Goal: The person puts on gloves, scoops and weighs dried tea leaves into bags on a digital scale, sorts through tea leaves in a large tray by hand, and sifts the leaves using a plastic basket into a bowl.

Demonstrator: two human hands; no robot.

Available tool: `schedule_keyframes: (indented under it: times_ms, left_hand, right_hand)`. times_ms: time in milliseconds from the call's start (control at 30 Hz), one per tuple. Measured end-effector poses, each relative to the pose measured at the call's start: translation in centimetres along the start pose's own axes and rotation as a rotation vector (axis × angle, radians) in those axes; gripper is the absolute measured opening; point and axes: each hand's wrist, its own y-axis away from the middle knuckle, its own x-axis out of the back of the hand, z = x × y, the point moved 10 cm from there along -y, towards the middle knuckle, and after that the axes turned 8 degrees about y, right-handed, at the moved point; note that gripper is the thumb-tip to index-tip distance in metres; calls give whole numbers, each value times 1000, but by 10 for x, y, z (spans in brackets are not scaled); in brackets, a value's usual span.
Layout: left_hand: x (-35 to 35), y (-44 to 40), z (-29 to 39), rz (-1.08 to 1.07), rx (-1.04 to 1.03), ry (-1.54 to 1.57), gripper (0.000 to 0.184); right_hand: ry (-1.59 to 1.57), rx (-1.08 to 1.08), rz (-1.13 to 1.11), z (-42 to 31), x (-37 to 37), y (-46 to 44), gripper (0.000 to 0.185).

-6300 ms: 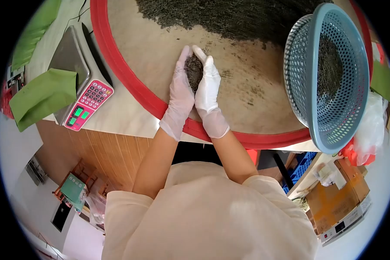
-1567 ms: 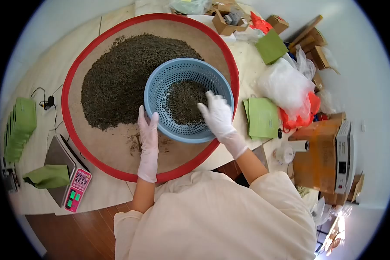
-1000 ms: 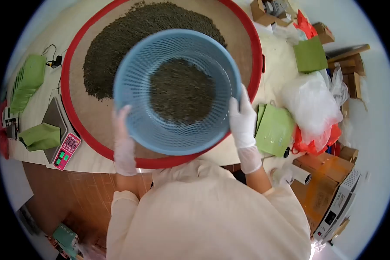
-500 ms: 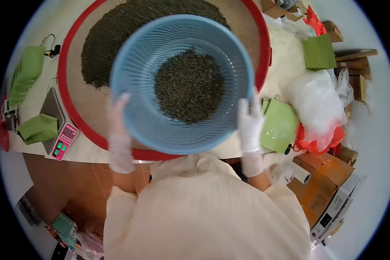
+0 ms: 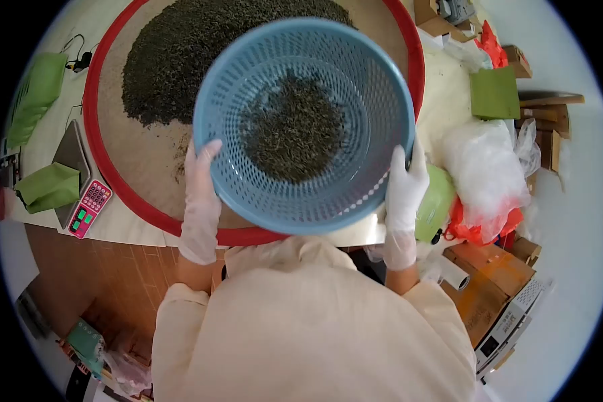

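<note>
A round blue plastic basket (image 5: 248,208) with slotted walls is held up in front of me, over the near side of a round tray. Dark dried tea leaves (image 5: 293,130) lie loose in its bottom. My left hand (image 5: 203,191), in a white glove, grips the left side with the thumb over the rim. On the right side, my gloved right hand (image 5: 406,191) holds the rim the same way. The fingers beneath the basket are hidden. Below it, the red-rimmed tray (image 5: 130,194) carries a large heap of dark leaves (image 5: 161,67) on its far left part.
A digital scale (image 5: 90,208) with a green bag (image 5: 47,187) stands at the left. To the right are a green pouch (image 5: 435,204), a white plastic bag (image 5: 479,157) and a green box (image 5: 494,92). Cardboard boxes (image 5: 489,281) stand at the lower right.
The basket has shifted right in view, both hands moving with it. The leaves inside have spread and lie more loosely. Both hands still hold the rim.
</note>
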Motion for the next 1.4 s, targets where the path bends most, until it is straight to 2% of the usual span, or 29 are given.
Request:
schedule_keyframes:
  times_ms: [67,100,200,233,267,367,400,433,467,500,533,567,600,700,733,767,800,833,867,933,1000,1033,1067,1133,1167,1267,1333,1367,1400]
  left_hand:
    - [8,-5,-5,-87,46,-5,58]
    - [2,-6,4,-231,191,151,62]
    - [-11,2,26,-164,103,222,56]
    - [0,-8,3,37,138,77,54]
    - [-14,-1,-2,-17,61,20,54]
    - [6,-3,1,-59,145,38,54]
    - [3,4,15,-145,267,193,55]
    - [-7,10,20,-234,388,342,56]
    - [-18,16,15,-236,397,326,56]
    - [-19,18,21,-89,244,144,56]
    - [-17,17,21,-38,154,63,56]
    - [-15,16,20,19,68,-24,56]
    - [-16,11,3,-11,60,1,56]
    - [6,-1,11,-67,131,-12,58]
    - [-8,6,33,-165,167,133,58]
    - [-21,12,46,-262,204,279,58]
    - [-24,9,34,-262,206,259,58]
    - [-20,-2,20,-152,92,129,56]
    - [-18,-5,21,-42,-24,1,54]
    - [-26,14,29,-55,-81,31,49]
    - [-5,7,37,-84,24,-35,52]
    - [-3,-4,47,-220,30,39,55]
    - [-8,-4,42,-222,36,29,55]
    - [-5,5,42,-13,-138,55,51]
    - [-17,16,34,7,-201,-17,53]
    - [-11,20,23,-50,-266,-74,54]
    - [18,6,38,10,-242,-40,53]
    - [33,-7,43,-42,-250,5,52]
    - [38,-14,46,-94,-257,49,51]
  right_hand:
    - [71,91,8,12,-12,20,46]
    - [181,164,25,0,-21,37,47]
    - [122,177,59,-15,-29,19,45]
    - [82,31,4,-17,-20,7,45]
    - [-9,37,38,-4,-9,-2,44]
    - [145,113,-35,4,-9,26,47]
    - [140,178,-44,-14,-22,46,49]
    - [136,129,-72,-18,-32,51,52]
    - [121,263,22,-27,-34,44,48]
    - [128,210,47,-25,-30,30,46]
    - [132,168,77,-23,-18,15,43]
    - [-22,39,34,-2,-11,5,40]
    - [-98,-48,-21,22,-6,4,43]
    - [138,161,-37,13,-27,41,51]
    - [80,87,-124,0,-44,47,51]
    - [38,140,-64,-5,-41,39,50]
    - [-11,192,-5,-8,-41,25,48]
    - [21,174,45,3,-31,8,45]
    - [-102,-166,-72,15,-26,5,43]
    - [-134,-63,-85,41,-20,8,46]
    - [128,207,-16,23,-35,35,50]
    - [67,163,-53,18,-51,44,53]
    - [14,-22,-154,15,-59,44,51]
    - [31,193,47,16,-40,13,47]
    - [100,88,95,19,-23,4,42]
    - [36,5,-24,33,-15,1,38]
    - [-17,199,3,10,-37,29,39]
    - [61,148,-9,18,-51,39,41]
    - [-93,63,-69,10,-56,40,37]
